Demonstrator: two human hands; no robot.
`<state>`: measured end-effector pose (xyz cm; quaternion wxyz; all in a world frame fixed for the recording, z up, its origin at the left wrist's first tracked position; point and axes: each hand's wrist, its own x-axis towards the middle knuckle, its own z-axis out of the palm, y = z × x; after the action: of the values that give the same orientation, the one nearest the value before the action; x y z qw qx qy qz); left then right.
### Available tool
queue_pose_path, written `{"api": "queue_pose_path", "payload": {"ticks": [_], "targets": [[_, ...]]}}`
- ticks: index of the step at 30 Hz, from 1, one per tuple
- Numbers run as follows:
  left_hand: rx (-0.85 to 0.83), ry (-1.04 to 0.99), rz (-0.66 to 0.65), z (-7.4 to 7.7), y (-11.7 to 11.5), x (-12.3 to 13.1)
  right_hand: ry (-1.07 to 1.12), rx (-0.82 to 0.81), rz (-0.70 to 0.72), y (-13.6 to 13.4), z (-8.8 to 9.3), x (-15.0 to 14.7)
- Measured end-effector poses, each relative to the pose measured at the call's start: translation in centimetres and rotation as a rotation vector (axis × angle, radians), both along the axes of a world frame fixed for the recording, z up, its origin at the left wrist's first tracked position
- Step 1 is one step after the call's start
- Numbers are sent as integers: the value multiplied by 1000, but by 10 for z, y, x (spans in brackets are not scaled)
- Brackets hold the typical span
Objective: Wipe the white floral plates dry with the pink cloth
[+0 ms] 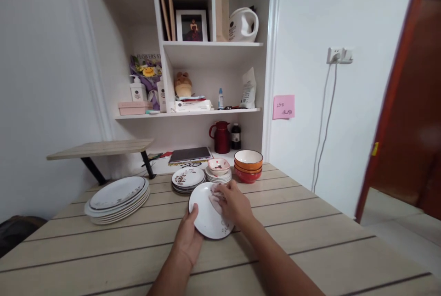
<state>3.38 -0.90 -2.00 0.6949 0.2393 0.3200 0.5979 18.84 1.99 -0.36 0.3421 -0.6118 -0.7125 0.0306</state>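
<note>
My left hand [190, 231] grips a round white plate [203, 206] at its lower left edge, thumb on top. The plate is tilted towards me above the table and has a dark rim and a small floral print at lower right. Over the plate's right side, the fingers of my right hand [234, 202] are closed on a pale, crumpled cloth or tissue [216, 198], pressed to its face. Just behind stand a stack of smaller floral plates [188, 177] and a stack of white dishes [220, 177] with a red-patterned bowl [218, 165] on top.
Large plates [119, 195] are stacked at the left, near a raised wooden shelf [99, 148] on black legs. Orange and red bowls [248, 165] are nested at the back right. A red jug [221, 137] and a dark laptop-like slab [189, 154] lie beyond the slatted table [292, 241].
</note>
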Motion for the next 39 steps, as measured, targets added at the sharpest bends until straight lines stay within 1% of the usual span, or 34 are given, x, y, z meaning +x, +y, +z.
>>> {"api": "queue_pose_path", "payload": {"ticks": [3, 6, 8, 10, 13, 15, 17, 20, 23, 25, 28, 31, 33, 36, 37, 38, 39], "targets": [[-13, -23, 75, -2, 5, -2, -81, -62, 3, -8, -3, -1], [-22, -42, 82, -5, 8, -3, -185, -128, 65, -18, -5, -7], [-18, -59, 51, -5, 8, -4, -199, -134, 157, -23, -7, -13], [-3, -67, 4, -5, 8, -5, -166, -109, 248, -26, -8, -20], [39, -79, -119, -4, 8, -5, -90, -58, 303, -24, -8, -29], [76, -69, -193, -4, 8, -4, -45, -38, 287, -18, -6, -32], [101, -30, -212, -4, 8, -3, -12, -16, 246, -11, -2, -30], [82, 29, -184, -3, 6, -1, 11, 17, 133, -2, 3, -19], [23, 51, -152, -1, 4, 0, -7, 3, 5, 2, 5, -4], [-13, 44, -116, 0, 3, -1, -59, -44, -32, 0, 4, 4], [-61, -8, -52, 1, 4, -3, -159, -144, -32, -9, 2, 9], [-73, -75, -47, 2, 4, -4, -217, -190, 36, -21, 0, 2], [-41, -101, -88, 2, 4, -4, -226, -186, 144, -28, -1, -8], [15, -92, -159, 2, 2, -4, -122, -123, 370, -31, -3, -27], [33, -78, -174, 1, 2, -3, -64, -92, 421, -30, -4, -32], [53, -63, -183, 1, 2, -3, -7, -61, 444, -28, -4, -36], [74, -46, -188, 1, 2, -2, 42, -35, 437, -25, -4, -39]]}}
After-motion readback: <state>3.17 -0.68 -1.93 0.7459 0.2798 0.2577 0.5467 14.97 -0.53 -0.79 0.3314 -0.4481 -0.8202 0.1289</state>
